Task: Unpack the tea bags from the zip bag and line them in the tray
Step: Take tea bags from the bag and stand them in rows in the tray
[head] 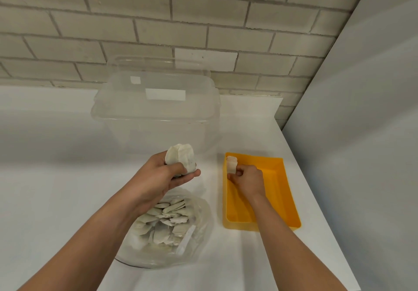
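A clear zip bag (199, 241) lies open on the white counter near me, with several pale round tea bags (165, 220) inside. My left hand (162, 177) hovers above it, shut on a stack of tea bags (181, 158). To the right stands a yellow tray (287, 191). My right hand (248, 178) is inside the tray at its far left corner, pinching a few tea bags (232, 164) that stand upright against the tray's wall.
A large clear plastic container with a lid (158, 107) stands behind the zip bag. A brick wall runs along the back and a grey wall (362, 132) bounds the counter on the right, close to the tray.
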Demonstrator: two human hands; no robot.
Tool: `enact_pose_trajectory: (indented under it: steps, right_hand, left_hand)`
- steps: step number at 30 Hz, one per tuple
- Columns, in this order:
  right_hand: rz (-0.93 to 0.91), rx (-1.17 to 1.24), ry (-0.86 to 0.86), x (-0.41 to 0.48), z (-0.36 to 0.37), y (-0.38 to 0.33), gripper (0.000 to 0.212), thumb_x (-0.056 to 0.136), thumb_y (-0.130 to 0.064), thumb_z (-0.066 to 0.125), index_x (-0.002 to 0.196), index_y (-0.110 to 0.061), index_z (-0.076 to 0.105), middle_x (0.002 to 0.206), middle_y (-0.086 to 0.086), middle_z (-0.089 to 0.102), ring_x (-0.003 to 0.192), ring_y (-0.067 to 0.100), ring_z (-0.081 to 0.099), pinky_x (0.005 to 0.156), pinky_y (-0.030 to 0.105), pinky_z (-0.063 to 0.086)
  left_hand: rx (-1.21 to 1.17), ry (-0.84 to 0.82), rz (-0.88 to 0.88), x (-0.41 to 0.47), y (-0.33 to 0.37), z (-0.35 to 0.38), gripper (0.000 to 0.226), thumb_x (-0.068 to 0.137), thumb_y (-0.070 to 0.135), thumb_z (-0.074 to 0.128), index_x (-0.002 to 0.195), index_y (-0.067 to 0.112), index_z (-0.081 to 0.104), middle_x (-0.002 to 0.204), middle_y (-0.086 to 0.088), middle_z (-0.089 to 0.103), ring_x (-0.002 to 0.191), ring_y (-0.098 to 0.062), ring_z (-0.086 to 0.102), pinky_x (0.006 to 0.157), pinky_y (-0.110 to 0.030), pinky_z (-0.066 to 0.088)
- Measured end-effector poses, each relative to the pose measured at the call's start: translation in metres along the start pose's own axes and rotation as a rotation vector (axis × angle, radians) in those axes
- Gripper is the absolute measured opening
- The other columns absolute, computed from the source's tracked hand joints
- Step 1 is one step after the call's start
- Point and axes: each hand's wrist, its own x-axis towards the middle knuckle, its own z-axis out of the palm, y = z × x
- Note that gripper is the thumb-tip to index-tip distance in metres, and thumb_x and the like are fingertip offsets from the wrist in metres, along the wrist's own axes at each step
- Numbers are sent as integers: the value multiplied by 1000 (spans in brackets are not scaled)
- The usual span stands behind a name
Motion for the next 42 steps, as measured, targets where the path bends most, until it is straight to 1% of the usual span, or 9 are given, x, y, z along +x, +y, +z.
enact_pose_trajectory:
  steps: [4,7,10,13,16,23,29,34,42]
  right_hand:
    - [19,24,-2,-2,-6,-1,14,81,-30,83,93,-22,80,80,-4,74,82,18,65,63,23,41]
    - [7,56,72,-12,-19,-9,34,83,-29,82,115,-20,75,92,-6,69,93,18,65,76,28,48]
    - [-105,226,181,-36,-36,-39,20,90,-29,76,109,-25,76,90,-11,73,87,9,68,81,31,56]
    - [-195,510,22,-65,-53,-83,13,92,-32,76,103,-26,79,89,-7,76,80,11,70,77,35,62]
    - [-269,495,-143,-81,-60,-108,15,90,-35,76,104,-30,78,92,-8,76,83,18,70,79,38,61]
    - [-364,452,-42,-90,-63,-114,4,91,-24,77,94,-23,77,88,-12,75,78,10,68,76,33,59]
    - [-302,475,-221,-95,-66,-109,15,89,-19,79,103,-23,79,94,-4,78,85,23,74,83,43,62]
    - [-247,561,-156,-95,-68,-105,9,90,-15,78,99,-13,78,89,6,78,86,29,73,79,40,63]
    - [-74,614,163,-66,-69,-75,7,91,-19,76,98,-21,79,83,0,77,74,12,73,80,36,64]
  left_hand:
    - [5,-22,-1,-2,1,-1,29,100,-9,51,126,0,60,123,-20,71,107,-26,76,91,-25,60]
    - [24,-36,7,-4,2,-2,30,101,-9,53,128,1,61,119,-20,73,106,-26,76,90,-25,60]
    - [64,-52,17,-7,3,-1,30,100,-8,57,127,4,62,117,-19,75,105,-27,77,91,-26,60]
    - [102,-77,36,-8,3,2,28,99,-6,60,123,6,65,117,-18,75,103,-28,77,93,-28,60]
    - [137,-113,69,-11,5,6,26,98,-5,62,120,6,69,115,-14,77,103,-27,77,93,-27,60]
    - [101,-131,113,-14,5,8,27,98,-4,63,120,8,70,113,-11,78,103,-27,77,91,-25,60]
    - [108,-159,152,-13,4,9,27,97,-1,67,122,6,70,114,-14,78,105,-28,76,95,-29,60]
    - [17,-150,81,-10,4,14,20,102,0,57,117,1,69,113,-16,78,106,-29,76,91,-27,60]
    - [-19,-83,43,-8,3,7,22,106,2,50,121,-2,65,116,-22,74,107,-28,76,91,-29,61]
